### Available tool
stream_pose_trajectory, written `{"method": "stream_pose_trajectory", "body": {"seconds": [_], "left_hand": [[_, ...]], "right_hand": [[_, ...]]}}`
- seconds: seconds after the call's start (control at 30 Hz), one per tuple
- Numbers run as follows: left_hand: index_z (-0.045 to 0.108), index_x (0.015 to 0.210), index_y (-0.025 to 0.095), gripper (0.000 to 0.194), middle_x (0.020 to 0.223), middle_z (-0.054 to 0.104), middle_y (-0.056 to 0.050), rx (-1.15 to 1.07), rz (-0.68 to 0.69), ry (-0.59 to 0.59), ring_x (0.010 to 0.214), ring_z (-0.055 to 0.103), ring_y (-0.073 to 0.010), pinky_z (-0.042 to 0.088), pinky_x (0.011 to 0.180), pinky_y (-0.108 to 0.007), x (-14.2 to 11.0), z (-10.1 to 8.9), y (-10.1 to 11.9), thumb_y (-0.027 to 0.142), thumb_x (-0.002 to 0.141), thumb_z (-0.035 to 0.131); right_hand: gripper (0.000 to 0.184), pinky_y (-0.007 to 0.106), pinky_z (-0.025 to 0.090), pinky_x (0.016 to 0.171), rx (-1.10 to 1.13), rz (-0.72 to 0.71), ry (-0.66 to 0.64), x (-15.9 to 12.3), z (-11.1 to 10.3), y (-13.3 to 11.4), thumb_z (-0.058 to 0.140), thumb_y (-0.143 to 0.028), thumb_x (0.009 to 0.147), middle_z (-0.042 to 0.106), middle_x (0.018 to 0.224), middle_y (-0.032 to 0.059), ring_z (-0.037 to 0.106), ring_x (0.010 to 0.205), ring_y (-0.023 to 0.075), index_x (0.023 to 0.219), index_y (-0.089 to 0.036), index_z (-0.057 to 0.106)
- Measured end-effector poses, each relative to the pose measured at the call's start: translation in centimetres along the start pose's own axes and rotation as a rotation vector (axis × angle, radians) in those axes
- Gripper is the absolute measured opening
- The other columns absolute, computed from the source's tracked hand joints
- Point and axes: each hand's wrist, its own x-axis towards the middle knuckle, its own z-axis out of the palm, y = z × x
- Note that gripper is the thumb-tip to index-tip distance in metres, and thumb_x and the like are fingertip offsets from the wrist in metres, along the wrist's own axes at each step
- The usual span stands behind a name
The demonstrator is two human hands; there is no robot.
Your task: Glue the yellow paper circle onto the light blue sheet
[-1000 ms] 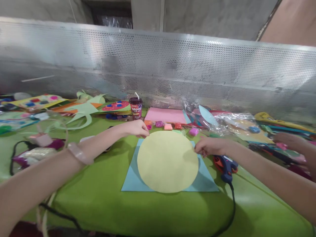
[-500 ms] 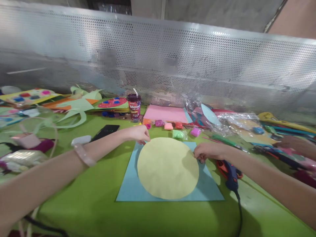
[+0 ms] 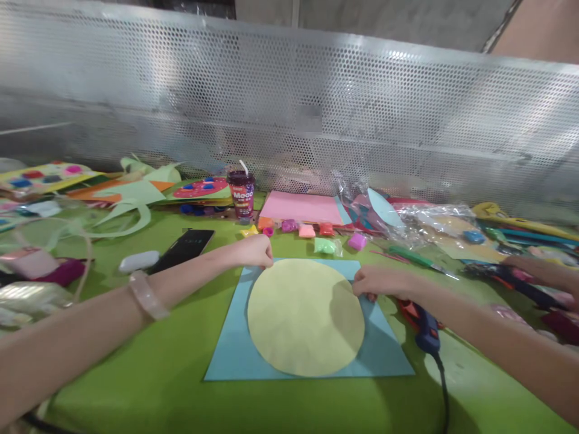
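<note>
We have the yellow paper disc over the light blue sheet, inside its outline as seen from above, near its front edge. Can't tell if it touches the sheet all over. The sheet lies flat on the green table.

Left hand: nearly closed, fingers bent down, pinching the disc's upper-left edge. Right hand: fingers curled in, nearly closed, pinching the disc's upper-right edge. Thumb contact is partly hidden on both.

Around us: dark blue glue gun just right of the sheet, partly under our right forearm, cable running toward us. Black phone and white case by our left forearm. Behind the sheet, a row of small colored packets, with the green packet nearest the disc. Further back, the pink sheet and the purple cup, upright with a straw. Another person's hand at far right, blurred; can't tell its grip.
</note>
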Motion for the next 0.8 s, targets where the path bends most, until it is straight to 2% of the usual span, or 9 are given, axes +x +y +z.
{"method": "stream_pose_trajectory", "body": {"seconds": [0.23,0.6,0.8], "left_hand": [[0.069,0.069,0.013,0.020,0.071,0.069,-0.006,0.031,0.001,0.011,0.065,0.060,-0.0161,0.038,0.050,-0.020,0.1,0.5,-0.2,0.020,0.058,0.054],[0.068,0.066,0.014,0.018,0.069,0.069,-0.005,0.068,0.015,0.014,0.061,0.058,-0.0164,0.036,0.049,-0.022,0.1,0.7,-0.3,0.022,0.059,0.053],[0.065,0.065,0.015,0.013,0.071,0.068,-0.006,0.112,0.052,0.029,0.063,0.059,-0.0167,0.039,0.053,-0.022,0.0,1.0,-0.2,0.021,0.062,0.054]], "right_hand": [[0.019,0.023,0.034,0.048,-0.085,-0.006,0.002,0.3,0.0,0.3,0.055,-0.035,0.067,0.055,0.057,0.0004,0.051,0.054,0.0124,0.061,-0.017,0.053],[0.021,0.026,0.035,0.049,-0.186,-0.012,0.037,-0.4,0.3,-0.9,0.052,-0.028,0.069,0.054,0.052,0.0018,0.052,0.050,0.0131,0.051,-0.019,0.046],[0.027,0.026,0.035,0.050,-0.292,-0.033,0.093,-1.0,0.6,-1.4,0.049,-0.022,0.073,0.054,0.046,0.0035,0.051,0.048,0.0140,0.046,-0.019,0.044]]}}
